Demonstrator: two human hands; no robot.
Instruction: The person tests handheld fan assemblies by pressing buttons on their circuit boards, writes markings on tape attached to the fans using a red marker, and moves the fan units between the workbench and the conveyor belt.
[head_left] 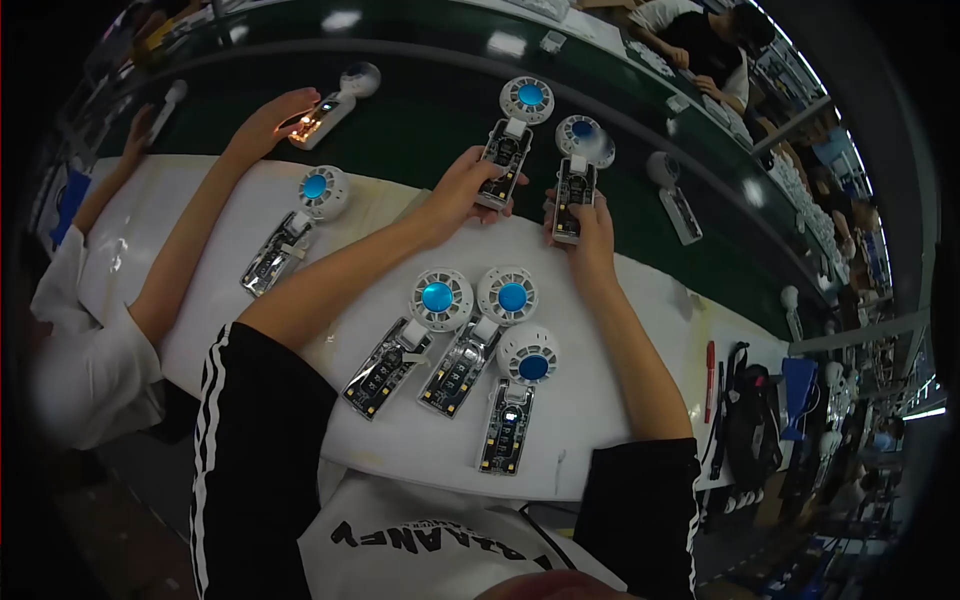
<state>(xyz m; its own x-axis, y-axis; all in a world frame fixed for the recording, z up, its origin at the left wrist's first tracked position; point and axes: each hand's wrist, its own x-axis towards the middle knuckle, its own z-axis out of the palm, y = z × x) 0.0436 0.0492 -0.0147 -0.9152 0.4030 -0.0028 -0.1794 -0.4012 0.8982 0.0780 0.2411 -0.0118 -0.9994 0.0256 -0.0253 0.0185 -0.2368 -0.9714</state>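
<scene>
My left hand (pixel 470 190) is closed around the handle of a handheld fan (pixel 508 150), its thumb on the clear front over the circuit board. The fan's round white head with a blue centre points away from me. My right hand (pixel 585 225) grips a second handheld fan (pixel 574 185) just to the right, thumb on its handle; that head is partly blurred. Both are held at the edge where the white table (pixel 400 220) meets the green belt. Below my forearms lie three similar fans, a left one (pixel 385 365), a middle one (pixel 462 365) and a nearer one (pixel 507 425).
Another fan (pixel 280 250) lies left of my left forearm. A co-worker's hand (pixel 270 125) at the left touches a fan (pixel 320 120) with lit lights. More fans lie on the green belt (pixel 420 110). At right are a red pen (pixel 710 375) and a black bag (pixel 752 420).
</scene>
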